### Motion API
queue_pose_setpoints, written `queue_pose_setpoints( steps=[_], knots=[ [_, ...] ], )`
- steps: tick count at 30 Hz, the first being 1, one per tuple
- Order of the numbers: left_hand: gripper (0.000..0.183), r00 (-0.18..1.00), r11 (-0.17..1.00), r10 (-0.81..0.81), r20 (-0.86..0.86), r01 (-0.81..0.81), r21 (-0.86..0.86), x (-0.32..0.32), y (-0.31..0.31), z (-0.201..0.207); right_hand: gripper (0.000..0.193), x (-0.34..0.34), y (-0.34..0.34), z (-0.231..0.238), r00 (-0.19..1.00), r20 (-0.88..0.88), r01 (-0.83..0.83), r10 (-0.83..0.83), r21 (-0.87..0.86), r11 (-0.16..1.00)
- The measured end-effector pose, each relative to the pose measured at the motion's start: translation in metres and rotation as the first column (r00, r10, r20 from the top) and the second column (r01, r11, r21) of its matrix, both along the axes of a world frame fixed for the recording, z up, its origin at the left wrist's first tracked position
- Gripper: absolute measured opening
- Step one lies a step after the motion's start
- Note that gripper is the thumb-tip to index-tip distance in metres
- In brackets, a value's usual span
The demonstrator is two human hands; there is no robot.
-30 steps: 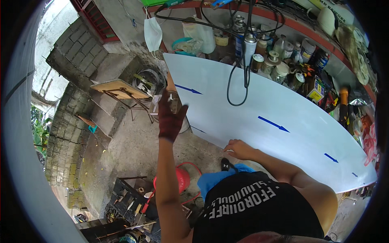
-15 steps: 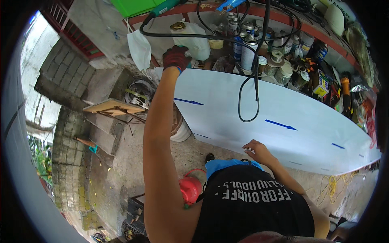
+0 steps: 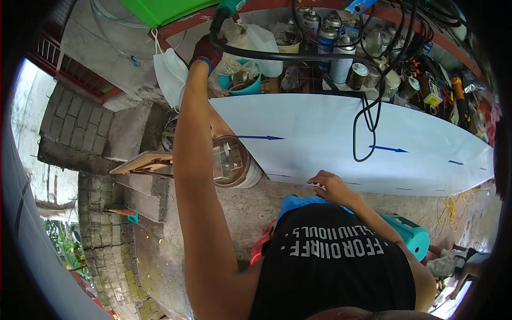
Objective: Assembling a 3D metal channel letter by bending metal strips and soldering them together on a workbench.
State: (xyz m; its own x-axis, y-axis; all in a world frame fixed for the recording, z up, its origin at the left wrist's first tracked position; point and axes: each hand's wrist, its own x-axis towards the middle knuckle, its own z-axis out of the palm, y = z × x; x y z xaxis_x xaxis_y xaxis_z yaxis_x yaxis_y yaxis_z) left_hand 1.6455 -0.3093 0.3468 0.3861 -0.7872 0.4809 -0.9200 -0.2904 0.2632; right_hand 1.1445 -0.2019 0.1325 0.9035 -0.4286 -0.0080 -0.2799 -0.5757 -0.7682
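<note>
My left hand (image 3: 205,52), in a dark red and black glove, reaches far out to the shelf. It is beside a teal container (image 3: 241,79) with crumpled plastic and scraps inside. A thick black cable (image 3: 277,55) from a green tool (image 3: 230,8) crosses near the hand; the gloved fingers are mostly hidden. A white face mask (image 3: 169,72) hangs just left of that hand. My bare right hand (image 3: 329,186) hovers near the close edge of a large white sheet (image 3: 314,122) with blue arrows. Its fingers are loosely bent and apart, and nothing shows in them.
Spray cans (image 3: 341,61), jars and loose tools crowd the shelf. A translucent jug (image 3: 264,48) stands right of the glove. Below the sheet's left end is a bucket (image 3: 250,173). A teal stool (image 3: 408,234) and a yellow cord (image 3: 450,213) are at right, near another person (image 3: 458,264).
My left hand has moved left along the shelf, and the teal container now shows beside it. The view has shifted, bringing the bucket and teal stool into sight. My right hand stays similarly posed.
</note>
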Motion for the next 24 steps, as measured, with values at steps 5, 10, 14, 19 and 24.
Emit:
queue_pose_setpoints(
  steps=[5, 10, 14, 19, 24],
  knots=[
    [0.045, 0.989, 0.986, -0.146, 0.017, 0.144, 0.078, 0.003, -0.005, 0.006, 0.022, 0.012, 0.002, 0.001, 0.999, -0.023, 0.036, -0.036, -0.004, 0.999],
    [0.045, 0.995, 0.993, -0.096, -0.001, 0.096, 0.069, 0.007, -0.011, -0.002, 0.021, 0.022, 0.003, 0.007, 0.998, -0.042, 0.034, -0.036, -0.053, 0.998],
    [0.049, 0.978, 0.963, -0.206, 0.043, 0.195, 0.186, 0.013, -0.008, 0.003, 0.02, 0.034, 0.004, 0.019, 0.999, -0.034, 0.028, -0.03, -0.06, 0.998],
    [0.05, 0.966, 0.972, -0.227, -0.122, 0.233, 0.04, 0.009, -0.006, 0.014, 0.02, 0.063, 0.001, 0.051, 0.982, 0.187, 0.048, -0.039, -0.044, 0.998],
    [0.054, 0.909, 0.932, -0.36, -0.21, 0.361, -0.036, -0.014, 0.004, 0.026, 0.026, 0.111, -0.027, 0.115, 0.821, 0.519, 0.33, -0.237, -0.093, 0.939]
  ],
)
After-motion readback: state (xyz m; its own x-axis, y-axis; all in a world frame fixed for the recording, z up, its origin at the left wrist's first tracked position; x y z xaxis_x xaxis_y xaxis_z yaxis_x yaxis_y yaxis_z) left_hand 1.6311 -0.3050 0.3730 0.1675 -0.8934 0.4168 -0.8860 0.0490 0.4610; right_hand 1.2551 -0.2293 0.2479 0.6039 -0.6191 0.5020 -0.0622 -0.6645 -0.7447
